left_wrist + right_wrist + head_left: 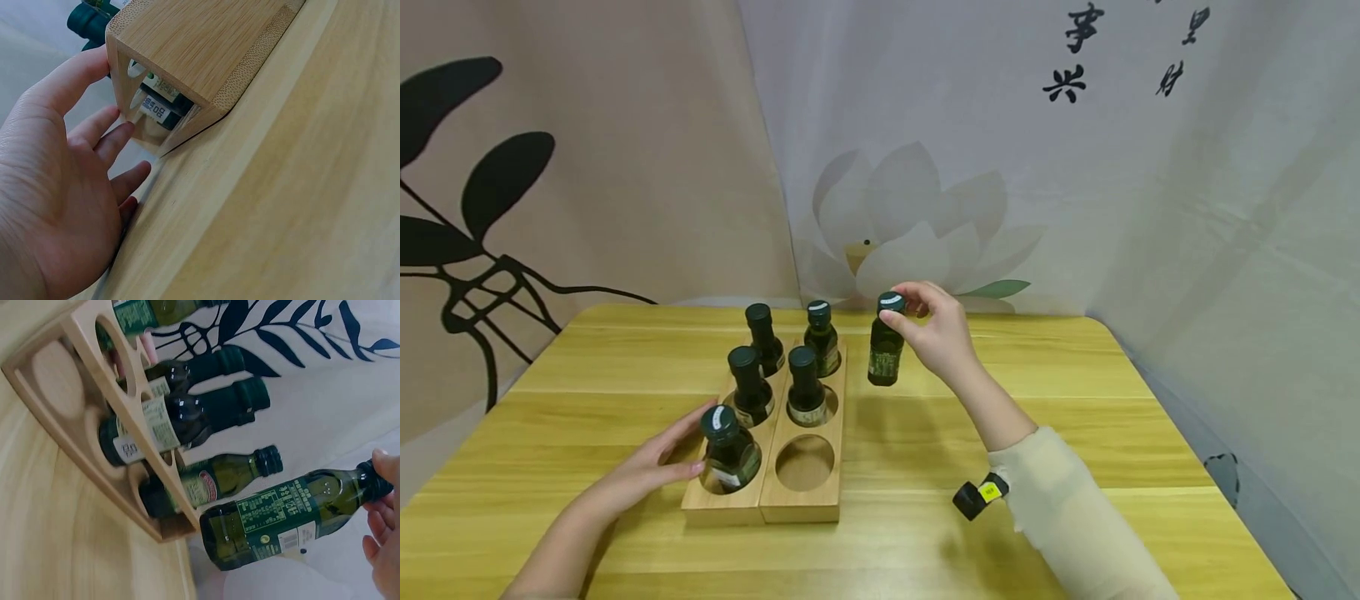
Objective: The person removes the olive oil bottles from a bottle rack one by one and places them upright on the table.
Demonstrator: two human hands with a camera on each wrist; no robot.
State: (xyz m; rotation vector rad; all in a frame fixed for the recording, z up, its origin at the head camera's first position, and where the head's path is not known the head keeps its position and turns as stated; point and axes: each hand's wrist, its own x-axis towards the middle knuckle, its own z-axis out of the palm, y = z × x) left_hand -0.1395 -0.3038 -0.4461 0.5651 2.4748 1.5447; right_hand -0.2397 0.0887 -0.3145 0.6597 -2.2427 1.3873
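My right hand (pixel 938 333) pinches a small green olive oil bottle (pixel 886 354) by its dark cap, between thumb and fingers. The bottle hangs nearly upright above the table, right of the wooden bottle rack (pixel 801 507); its labelled back (pixel 278 515) faces the right wrist camera. At the rack's front left, my left hand (pixel 636 475) rests with extended fingers against the side, the thumb beside a bottle (pixel 730 454) standing there. In the left wrist view, the fingertips (pixel 125 128) lie at the rack's open side.
Several dark-capped bottles, such as one with a long neck sleeve (pixel 806 379), stand in the rack's round holes. The front right hole (pixel 805 462) shows its wooden bottom. Behind the table (pixel 1037 392) hangs a printed cloth (pixel 910 125). A black wrist camera (pixel 972 500) juts from the right sleeve.
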